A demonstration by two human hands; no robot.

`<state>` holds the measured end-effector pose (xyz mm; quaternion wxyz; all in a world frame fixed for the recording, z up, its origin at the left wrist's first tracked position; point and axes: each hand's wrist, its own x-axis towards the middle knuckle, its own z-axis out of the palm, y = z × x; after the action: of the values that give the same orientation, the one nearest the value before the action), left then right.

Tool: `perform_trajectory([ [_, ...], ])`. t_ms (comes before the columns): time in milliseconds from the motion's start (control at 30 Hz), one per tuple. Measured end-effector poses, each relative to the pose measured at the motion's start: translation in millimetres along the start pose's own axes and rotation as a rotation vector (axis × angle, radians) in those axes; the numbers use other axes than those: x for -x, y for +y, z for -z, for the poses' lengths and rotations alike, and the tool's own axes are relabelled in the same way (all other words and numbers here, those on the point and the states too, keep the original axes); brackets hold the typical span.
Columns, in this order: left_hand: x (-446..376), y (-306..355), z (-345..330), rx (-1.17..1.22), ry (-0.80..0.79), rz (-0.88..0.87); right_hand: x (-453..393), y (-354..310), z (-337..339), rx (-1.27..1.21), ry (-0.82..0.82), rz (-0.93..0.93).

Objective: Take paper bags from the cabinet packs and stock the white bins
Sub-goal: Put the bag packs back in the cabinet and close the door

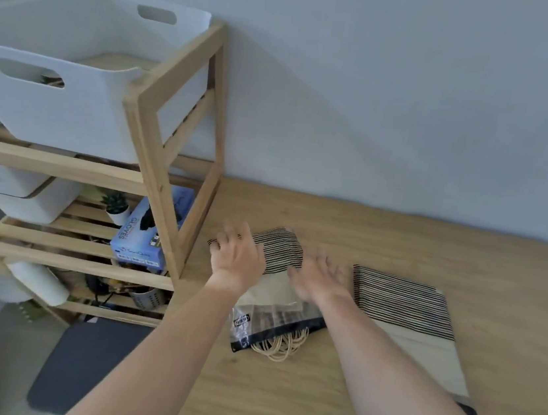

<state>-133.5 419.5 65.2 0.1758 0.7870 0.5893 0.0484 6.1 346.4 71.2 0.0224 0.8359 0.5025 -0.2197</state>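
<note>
Two packs of striped paper bags lie flat on the wooden cabinet top [399, 243]. The left pack [276, 306] sits in clear plastic with cream rope handles spilling out at its near end. The right pack [405, 309] lies beside it. My left hand [237, 254] hovers over the far left corner of the left pack, fingers spread. My right hand [317, 276] is over that pack's right edge, fingers apart and blurred. Neither hand holds anything that I can see. A white bin [70, 113] stands on the top level of the wooden shelf unit at the left.
The wooden shelf unit [166, 146] stands against the grey wall, left of the cabinet top. Its lower levels hold smaller white bins [28, 201], a blue glove box [145, 229], a small plant, a paper roll and a metal cup. A dark mat [87, 364] lies on the floor.
</note>
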Motion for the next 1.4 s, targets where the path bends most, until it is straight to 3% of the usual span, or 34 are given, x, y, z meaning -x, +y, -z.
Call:
perform_trajectory([
  [200, 25, -37, -72, 0.028, -0.169, 0.141, 5, 5, -58, -0.148, -0.045, -0.060],
  [300, 29, -38, -93, -0.004, -0.120, 0.075, 2, 4, -72, -0.157, 0.034, -0.071],
  [567, 91, -32, -101, 0.354, 0.016, 0.186, 68, 28, -105, -0.240, 0.153, -0.071],
  [633, 111, -35, -109, 0.305, -0.020, 0.141, 96, 35, -119, -0.248, 0.177, -0.061],
  [833, 206, -31, -110, 0.414, -0.048, 0.231, 180, 49, -163, -0.269, 0.250, -0.090],
  [1067, 308, -43, -125, 0.263, -0.029, 0.170, 275, 66, -206, -0.258, 0.316, -0.053],
  [1167, 346, -51, -138, 0.372, -0.054, 0.148, 306, 74, -228, -0.241, 0.318, -0.079],
  [1233, 370, -57, -145, 0.388, -0.107, 0.080, 327, 80, -248, -0.245, 0.331, -0.072],
  [1333, 402, -74, -166, 0.216, -0.163, -0.088, 359, 87, -277, -0.279, 0.350, -0.060],
  [1400, 422, -82, -177, 0.218, -0.185, -0.077, 375, 89, -293, -0.294, 0.349, -0.078],
])
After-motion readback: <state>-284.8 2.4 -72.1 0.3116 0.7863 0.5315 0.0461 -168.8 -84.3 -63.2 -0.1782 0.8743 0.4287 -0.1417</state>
